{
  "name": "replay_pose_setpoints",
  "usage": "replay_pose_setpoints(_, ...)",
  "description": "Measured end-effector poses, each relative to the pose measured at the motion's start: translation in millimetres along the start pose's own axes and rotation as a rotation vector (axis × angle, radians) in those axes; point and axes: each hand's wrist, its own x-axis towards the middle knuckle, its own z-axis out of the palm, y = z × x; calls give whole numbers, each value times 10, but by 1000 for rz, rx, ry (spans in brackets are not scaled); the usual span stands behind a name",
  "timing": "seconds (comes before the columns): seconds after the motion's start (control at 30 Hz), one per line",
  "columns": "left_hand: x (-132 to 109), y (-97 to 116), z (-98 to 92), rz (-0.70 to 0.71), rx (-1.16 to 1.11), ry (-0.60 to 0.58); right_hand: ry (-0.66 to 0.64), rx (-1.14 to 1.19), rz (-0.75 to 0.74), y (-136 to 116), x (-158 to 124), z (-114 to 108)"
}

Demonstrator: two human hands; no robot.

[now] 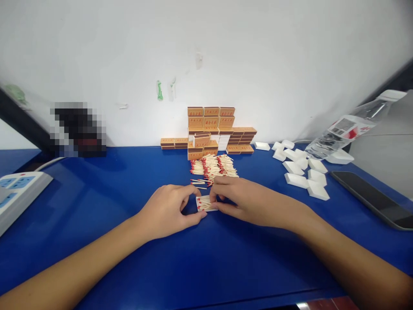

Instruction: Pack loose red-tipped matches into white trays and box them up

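Note:
A small white matchbox tray [203, 208] with several red-tipped matches in it lies on the blue table in front of me. My left hand [167, 211] grips the tray's left end, thumb on the near side and fingers on the far side. Over its right end, my right hand [237, 196] has thumb and fingers pinched together at the matches; the fingertips partly cover them. Just behind the tray is a large pile of loose matches [211, 165], with red heads mostly to the left. A few stray matches [197, 182] lie at its near left.
Orange matchboxes [211, 122] stand stacked against the wall behind the pile. White empty trays [294, 168] are scattered at right, beside a tilted plastic bottle [350, 125] and a phone [371, 198]. A power strip [22, 196] and a pixelated dark object [80, 129] are at left.

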Motion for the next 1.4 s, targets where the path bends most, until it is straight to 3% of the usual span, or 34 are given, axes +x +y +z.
replay_pose_setpoints(0.7, -33, -4, 111, 264, 111, 126, 89, -75, -67, -74, 42, 170)
replay_pose_setpoints(1.17, -35, 13, 92, 257, 152, 138, 179, -137, -39, -75, 54, 219)
replay_pose_setpoints(1.4, -37, 31, 87, 253, 158, 148, 139, -106, -28, -79, 45, 186)
